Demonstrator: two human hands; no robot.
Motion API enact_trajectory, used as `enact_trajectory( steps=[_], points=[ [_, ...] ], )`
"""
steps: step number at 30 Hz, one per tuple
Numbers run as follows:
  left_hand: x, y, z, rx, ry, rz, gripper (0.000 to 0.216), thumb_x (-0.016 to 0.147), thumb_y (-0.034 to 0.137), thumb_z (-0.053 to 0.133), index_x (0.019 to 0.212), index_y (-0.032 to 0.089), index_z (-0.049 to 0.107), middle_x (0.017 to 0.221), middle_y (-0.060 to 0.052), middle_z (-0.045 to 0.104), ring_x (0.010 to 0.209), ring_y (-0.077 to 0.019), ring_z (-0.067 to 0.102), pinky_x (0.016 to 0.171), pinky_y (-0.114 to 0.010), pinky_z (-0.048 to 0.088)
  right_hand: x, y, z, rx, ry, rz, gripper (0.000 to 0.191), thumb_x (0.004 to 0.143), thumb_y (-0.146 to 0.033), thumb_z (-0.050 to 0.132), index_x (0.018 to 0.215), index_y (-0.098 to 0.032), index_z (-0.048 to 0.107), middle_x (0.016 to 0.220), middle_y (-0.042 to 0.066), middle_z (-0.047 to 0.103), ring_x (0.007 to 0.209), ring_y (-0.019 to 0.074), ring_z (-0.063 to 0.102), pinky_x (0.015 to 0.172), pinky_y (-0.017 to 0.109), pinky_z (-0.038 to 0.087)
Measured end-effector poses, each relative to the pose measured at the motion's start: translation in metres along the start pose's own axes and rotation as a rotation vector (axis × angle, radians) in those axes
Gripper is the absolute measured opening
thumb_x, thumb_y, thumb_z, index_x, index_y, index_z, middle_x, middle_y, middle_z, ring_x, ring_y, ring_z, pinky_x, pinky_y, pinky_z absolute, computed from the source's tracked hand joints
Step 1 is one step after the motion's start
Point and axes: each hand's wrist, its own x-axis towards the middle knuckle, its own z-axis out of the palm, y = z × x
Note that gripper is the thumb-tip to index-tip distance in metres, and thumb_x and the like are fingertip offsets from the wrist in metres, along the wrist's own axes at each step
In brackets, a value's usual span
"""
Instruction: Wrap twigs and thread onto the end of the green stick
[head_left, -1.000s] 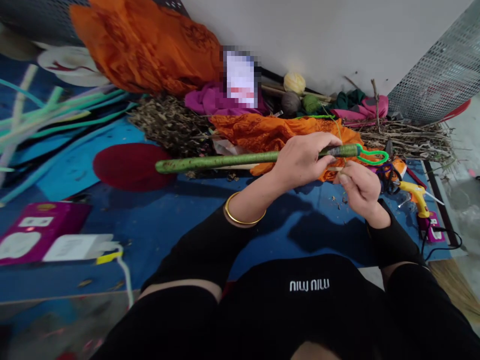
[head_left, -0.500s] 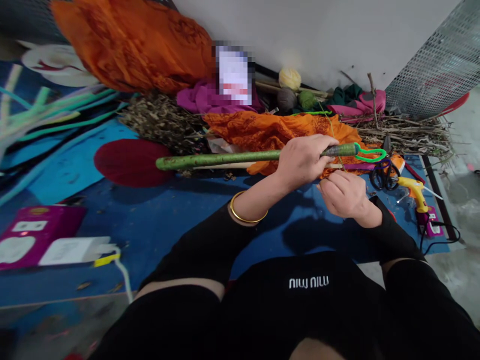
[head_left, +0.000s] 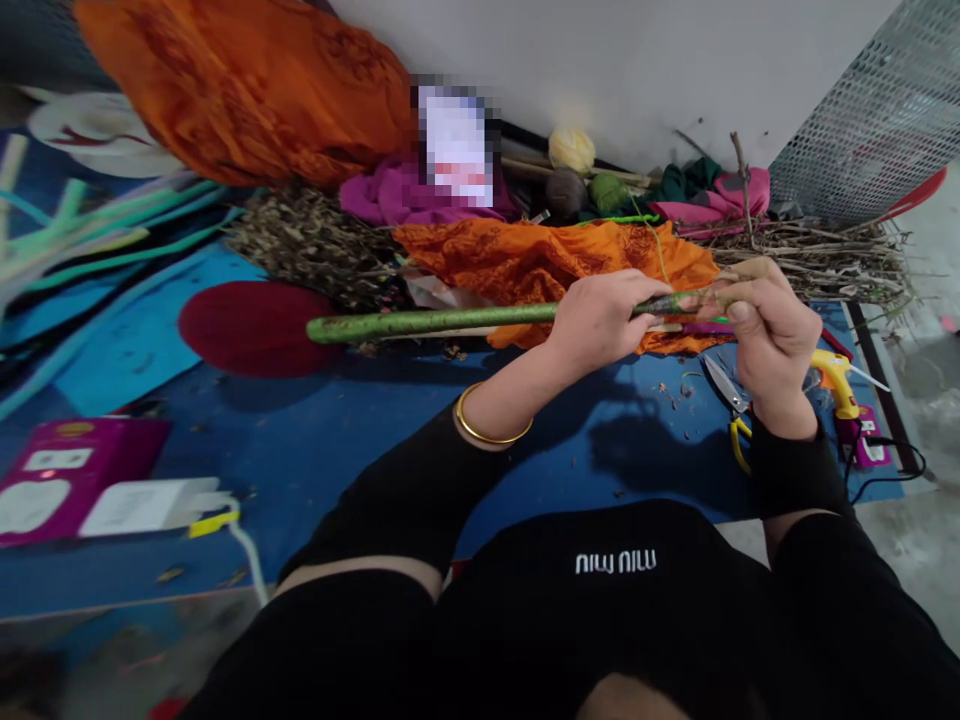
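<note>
Above your blue table (head_left: 337, 430), a green-wrapped rod (head_left: 427, 322) stretches nearly level, your left hand (head_left: 600, 315) closed around it. Your right hand (head_left: 776, 325), just risen to its right end, likely mid-winding, is pinched; whether on rod or green yarn (head_left: 661, 255) cannot be told.

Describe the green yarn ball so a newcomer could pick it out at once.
Start at the blue table and find the crumpled orange cloth lying just beyond the left hand. Behind that cloth sits the green yarn ball, set apart by colour from the yellow ball and the dark ball to its left.
</note>
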Motion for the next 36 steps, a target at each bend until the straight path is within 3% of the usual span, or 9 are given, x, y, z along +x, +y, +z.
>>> enact_trajectory(
  steps=[10,13,19,24,26,29,32,36],
  points=[
    [0.0,-0.005,0.002,-0.052,-0.019,0.097,0.028,0.093,0.024,0.063,0.113,0.018,0.082,0.112,-0.01,0.082,0.105,-0.026,0.078,0.091,-0.035,0.06,0.007,0.024,0.006,0.072,-0.166,-0.087,0.035,0.107,-0.049,0.053,0.091,-0.027,0.075,0.102,0.004,0.07,0.102,0.0225,0.072,0.096,0.045,0.063],
    [-0.002,-0.002,0.003,-0.043,0.003,0.073,0.026,0.092,0.023,0.064,0.111,0.017,0.081,0.107,-0.009,0.083,0.1,-0.0256,0.079,0.088,-0.034,0.061,0.009,0.027,0.007,0.053,-0.207,-0.061,0.038,0.108,-0.05,0.052,0.087,-0.025,0.072,0.102,0.004,0.069,0.104,0.0221,0.071,0.101,0.046,0.062],
    [-0.007,0.003,0.01,-0.082,0.073,0.054,0.044,0.089,0.017,0.067,0.133,0.019,0.068,0.121,-0.007,0.082,0.107,-0.0234,0.079,0.094,-0.032,0.061,0.011,0.033,0.007,0.052,-0.252,-0.017,0.039,0.108,-0.049,0.054,0.081,-0.024,0.067,0.108,0.005,0.069,0.107,0.0224,0.069,0.101,0.045,0.059],
    [-0.008,0.0,0.015,0.006,0.113,0.152,0.035,0.092,0.015,0.065,0.124,0.02,0.077,0.115,-0.007,0.083,0.096,-0.0215,0.079,0.084,-0.029,0.059,0.012,0.036,0.01,0.14,-0.301,0.029,0.044,0.106,-0.057,0.054,0.079,-0.024,0.068,0.11,0.006,0.069,0.112,0.0234,0.068,0.103,0.046,0.058],
    [-0.008,0.0,0.015,-0.007,0.137,0.161,0.03,0.093,0.017,0.066,0.119,0.019,0.079,0.111,-0.008,0.083,0.095,-0.0215,0.079,0.084,-0.029,0.059,0.012,0.036,0.011,0.196,-0.286,0.081,0.045,0.103,-0.06,0.059,0.078,-0.024,0.068,0.111,0.006,0.069,0.112,0.0234,0.069,0.105,0.046,0.058],
    [-0.008,0.001,0.013,-0.045,0.164,0.155,0.028,0.094,0.019,0.066,0.118,0.018,0.081,0.108,-0.008,0.084,0.096,-0.0216,0.079,0.085,-0.03,0.06,0.014,0.037,0.006,0.348,-0.14,0.255,0.043,0.097,-0.06,0.068,0.074,-0.024,0.067,0.109,0.004,0.071,0.101,0.0217,0.073,0.098,0.044,0.061],
    [-0.007,0.002,0.009,-0.073,0.19,0.149,0.03,0.094,0.018,0.066,0.12,0.018,0.082,0.109,-0.007,0.084,0.098,-0.0209,0.079,0.085,-0.029,0.06,0.02,0.04,-0.012,0.61,0.005,0.476,0.04,0.086,-0.055,0.08,0.066,-0.024,0.065,0.099,0.002,0.073,0.088,0.0196,0.075,0.085,0.038,0.064],
    [-0.006,0.003,0.003,-0.089,0.207,0.106,0.031,0.094,0.019,0.068,0.122,0.021,0.082,0.112,-0.006,0.084,0.1,-0.0204,0.079,0.086,-0.029,0.06,0.028,0.047,-0.04,0.842,0.034,0.629,0.037,0.074,-0.047,0.089,0.061,-0.024,0.063,0.083,0.0,0.07,0.068,0.0126,0.066,0.068,0.029,0.062]
  ],
)
